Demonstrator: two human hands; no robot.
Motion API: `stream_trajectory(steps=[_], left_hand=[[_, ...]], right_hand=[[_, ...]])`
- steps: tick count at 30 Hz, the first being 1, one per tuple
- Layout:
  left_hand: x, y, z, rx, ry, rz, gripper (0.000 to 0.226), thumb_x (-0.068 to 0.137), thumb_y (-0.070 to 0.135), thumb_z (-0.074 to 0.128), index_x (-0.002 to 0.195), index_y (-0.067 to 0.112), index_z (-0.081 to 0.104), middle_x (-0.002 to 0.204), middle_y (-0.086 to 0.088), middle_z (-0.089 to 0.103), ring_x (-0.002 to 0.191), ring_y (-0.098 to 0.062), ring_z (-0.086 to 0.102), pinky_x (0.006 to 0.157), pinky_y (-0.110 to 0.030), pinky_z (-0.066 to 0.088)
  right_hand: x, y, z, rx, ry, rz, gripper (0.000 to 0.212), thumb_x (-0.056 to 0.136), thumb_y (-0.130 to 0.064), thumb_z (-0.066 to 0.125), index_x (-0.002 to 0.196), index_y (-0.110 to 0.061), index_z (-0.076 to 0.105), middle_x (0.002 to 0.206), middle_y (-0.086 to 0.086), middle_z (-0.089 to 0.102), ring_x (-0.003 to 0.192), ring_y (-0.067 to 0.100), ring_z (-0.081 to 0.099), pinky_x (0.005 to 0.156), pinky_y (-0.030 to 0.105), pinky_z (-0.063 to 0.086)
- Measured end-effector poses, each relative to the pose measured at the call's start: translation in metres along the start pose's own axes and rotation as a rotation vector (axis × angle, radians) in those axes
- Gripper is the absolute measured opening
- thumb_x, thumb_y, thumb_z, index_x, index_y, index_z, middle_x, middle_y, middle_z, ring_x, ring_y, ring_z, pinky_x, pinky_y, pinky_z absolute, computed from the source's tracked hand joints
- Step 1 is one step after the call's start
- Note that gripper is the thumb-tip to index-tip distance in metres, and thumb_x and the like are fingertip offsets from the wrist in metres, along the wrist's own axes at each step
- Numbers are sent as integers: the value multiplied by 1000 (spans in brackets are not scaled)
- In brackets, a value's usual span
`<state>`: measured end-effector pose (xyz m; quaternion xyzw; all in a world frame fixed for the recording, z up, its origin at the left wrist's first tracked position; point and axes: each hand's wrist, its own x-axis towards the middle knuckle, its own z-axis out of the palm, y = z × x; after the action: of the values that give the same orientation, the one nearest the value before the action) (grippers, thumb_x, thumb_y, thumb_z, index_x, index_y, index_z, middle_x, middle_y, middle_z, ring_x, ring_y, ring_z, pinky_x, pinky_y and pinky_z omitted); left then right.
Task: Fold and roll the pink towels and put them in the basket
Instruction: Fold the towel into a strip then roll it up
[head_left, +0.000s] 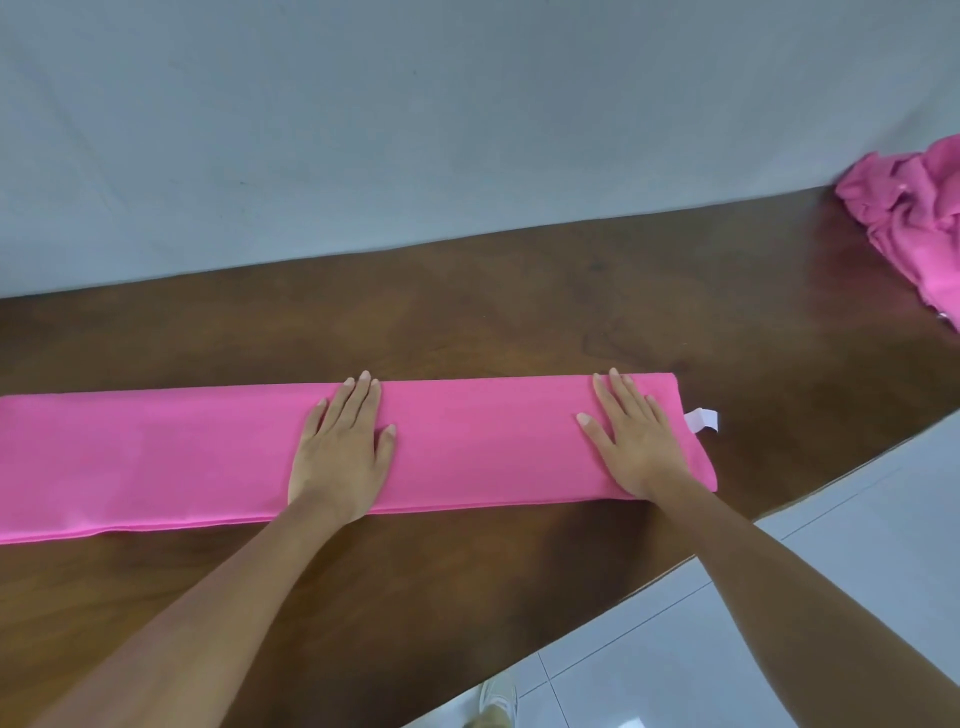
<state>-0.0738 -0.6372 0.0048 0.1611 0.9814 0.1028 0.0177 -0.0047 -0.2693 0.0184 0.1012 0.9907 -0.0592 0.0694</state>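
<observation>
The table (467, 306) stands against the wall (363, 130). Along the table's near side lies the towel (156, 457), folded into a long flat strip. A crumpled pile (909, 218) sits at the table's far right corner. The left hand (340, 452) and right hand (636, 441) both press flat on the towel, fingers straight and slightly spread, gripping nothing. A tag (702, 420) sticks out at the towel's right end.

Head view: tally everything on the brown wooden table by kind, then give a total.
Long folded pink towel: 1
Crumpled pink towel heap: 1
White fabric tag: 1
Bare hands, left hand and right hand: 2
Total: 5
</observation>
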Motion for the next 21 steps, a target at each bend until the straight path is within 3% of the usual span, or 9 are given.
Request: stream_trajectory(steps=[10,16,21], left_hand=[[-1,1,-1,3,5,0,65,105,48,11,162,19,-2,170,5,-5,156,-10,-7,128,-36,0],[-3,0,1,-10,31,-22,76,96,59,-1,163,23,5,169,8,0,156,-9,-3,126,-32,-1],[-6,3,0,-70,85,-79,75,96,60,12,160,23,27,167,8,19,155,-10,11,126,-34,10]], right_hand=[[4,19,-3,-79,-14,61,80,85,-83,-8,155,-47,-17,169,2,-14,154,32,-14,125,46,-7],[4,45,-13,-144,-93,-97,99,69,-90,-24,155,-41,-23,167,-3,-22,154,29,-17,126,52,1],[2,63,-17,-182,-159,-250,99,66,-93,-23,150,-40,-34,161,0,-36,150,31,-30,125,55,-3]])
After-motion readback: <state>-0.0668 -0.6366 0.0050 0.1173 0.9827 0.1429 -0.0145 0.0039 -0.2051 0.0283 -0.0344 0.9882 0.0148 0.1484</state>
